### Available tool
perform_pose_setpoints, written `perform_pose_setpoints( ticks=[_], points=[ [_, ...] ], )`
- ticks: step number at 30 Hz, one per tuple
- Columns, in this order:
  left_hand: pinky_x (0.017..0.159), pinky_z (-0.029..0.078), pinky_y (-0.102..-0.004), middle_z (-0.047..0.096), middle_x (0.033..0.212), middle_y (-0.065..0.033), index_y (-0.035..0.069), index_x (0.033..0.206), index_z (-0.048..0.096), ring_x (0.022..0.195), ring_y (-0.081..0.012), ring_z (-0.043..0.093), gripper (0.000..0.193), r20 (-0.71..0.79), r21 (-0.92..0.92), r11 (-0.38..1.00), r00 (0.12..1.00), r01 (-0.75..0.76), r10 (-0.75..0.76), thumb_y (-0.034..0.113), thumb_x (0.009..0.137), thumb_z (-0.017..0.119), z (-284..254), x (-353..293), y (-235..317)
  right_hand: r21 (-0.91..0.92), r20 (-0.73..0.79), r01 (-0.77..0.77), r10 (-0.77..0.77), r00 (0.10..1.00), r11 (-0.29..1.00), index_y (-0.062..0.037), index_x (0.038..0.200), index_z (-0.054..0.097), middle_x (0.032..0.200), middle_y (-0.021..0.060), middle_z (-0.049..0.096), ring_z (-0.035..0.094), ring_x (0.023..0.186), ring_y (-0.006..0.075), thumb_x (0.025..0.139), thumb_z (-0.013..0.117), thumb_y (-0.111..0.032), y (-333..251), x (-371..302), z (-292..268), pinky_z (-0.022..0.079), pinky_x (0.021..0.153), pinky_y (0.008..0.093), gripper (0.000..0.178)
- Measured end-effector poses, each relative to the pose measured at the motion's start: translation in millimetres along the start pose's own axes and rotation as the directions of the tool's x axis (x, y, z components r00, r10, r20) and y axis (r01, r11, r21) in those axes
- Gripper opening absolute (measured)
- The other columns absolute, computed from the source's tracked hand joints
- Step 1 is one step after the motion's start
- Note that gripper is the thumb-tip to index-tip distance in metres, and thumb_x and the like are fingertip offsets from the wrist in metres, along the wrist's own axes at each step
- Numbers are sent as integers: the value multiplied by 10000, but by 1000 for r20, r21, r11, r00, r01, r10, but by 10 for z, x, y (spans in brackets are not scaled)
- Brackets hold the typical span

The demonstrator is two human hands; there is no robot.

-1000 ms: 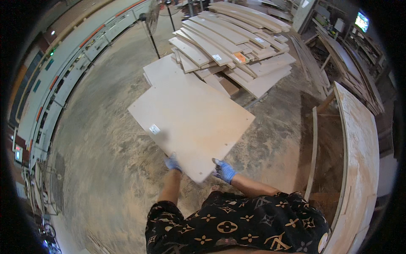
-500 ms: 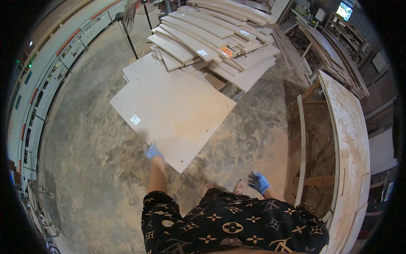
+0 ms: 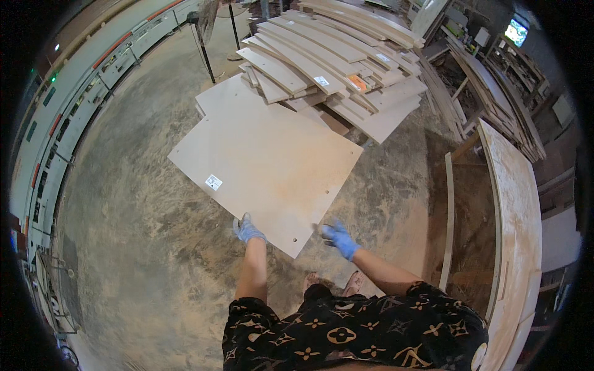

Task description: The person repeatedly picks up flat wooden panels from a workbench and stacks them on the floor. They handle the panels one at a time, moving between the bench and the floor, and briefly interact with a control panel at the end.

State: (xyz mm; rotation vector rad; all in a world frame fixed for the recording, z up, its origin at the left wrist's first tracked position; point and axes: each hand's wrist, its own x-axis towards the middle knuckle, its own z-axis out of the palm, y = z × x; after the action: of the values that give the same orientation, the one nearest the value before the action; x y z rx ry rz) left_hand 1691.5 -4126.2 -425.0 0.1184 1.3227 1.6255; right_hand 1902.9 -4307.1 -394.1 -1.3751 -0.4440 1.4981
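Nearest me, below my patterned shirt (image 3: 352,337), my bare feet (image 3: 334,285) stand on the dusty concrete floor (image 3: 136,247), which lies open and bare to my left all the way to the long wall of grey cabinets (image 3: 74,117). On my right the room is tighter: a big pale panel (image 3: 513,222) stands on edge along that side, with a thin wooden strip (image 3: 447,222) just inside it, leaving a narrow lane of floor between them and the board. My left hand (image 3: 247,230), in a blue glove, sits at the near left edge of the large flat board (image 3: 266,164), fingers bent against that edge; I cannot tell whether it truly grips or only touches. My right hand (image 3: 338,236), also blue-gloved, is by the board's near right edge close to the nearest corner, fingers spread loose and holding nothing, and whether it touches the edge I cannot tell. The board lies low over the floor, its near corner pointing at me between my hands, a small white label (image 3: 213,182) near its left edge. Its far end rests on another sheet (image 3: 229,102) of the same kind. Beyond that, a heap of long planks (image 3: 334,68) is piled crosswise, and a black stand (image 3: 207,52) rises at the left of the heap.
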Motion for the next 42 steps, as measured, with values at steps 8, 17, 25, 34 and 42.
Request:
perform_pose_setpoints(
  ticks=[8,17,25,34,42],
  points=[
    [690,524,-432,586,1060,-121,160,1194,456,877,-274,595,426,311,83,996,949,37,-61,73,802,598,574,1192,368,-327,68,-65,92,993,943,-49,1188,363,1136,151,496,512,1039,258,776,662,-460,-647,686,1104,434,800,397,655],
    [854,461,-449,536,1200,-114,92,1280,405,1032,-290,540,500,616,105,945,726,309,-305,363,871,502,272,1474,329,-91,-37,-145,142,989,985,-100,1337,363,1186,71,534,553,962,197,814,651,-361,-292,253,470,453,796,334,652],
    [1003,328,-435,439,1326,-118,64,1293,417,1190,-288,417,545,524,173,939,779,298,-344,455,915,375,-515,460,-46,107,-394,-222,247,885,969,-80,1198,489,1115,76,602,598,893,222,865,578,-303,227,-986,-1709,475,745,361,410],
    [898,398,-421,485,1253,-79,99,1255,435,1090,-269,480,448,211,922,363,609,135,-764,386,912,445,-1693,-1629,-2341,283,-785,206,103,611,937,-108,1128,543,1084,63,590,595,845,204,840,578,-370,1167,-2925,-3567,442,689,345,391],
    [805,461,-407,526,1188,-45,129,1221,451,1001,-252,536,372,219,957,164,222,-240,-950,325,909,508,-734,-3589,-3467,505,-862,417,416,290,755,-160,1090,551,1045,26,613,602,832,194,843,578,-361,1867,-4504,-4069,461,673,364,320]
  ],
)
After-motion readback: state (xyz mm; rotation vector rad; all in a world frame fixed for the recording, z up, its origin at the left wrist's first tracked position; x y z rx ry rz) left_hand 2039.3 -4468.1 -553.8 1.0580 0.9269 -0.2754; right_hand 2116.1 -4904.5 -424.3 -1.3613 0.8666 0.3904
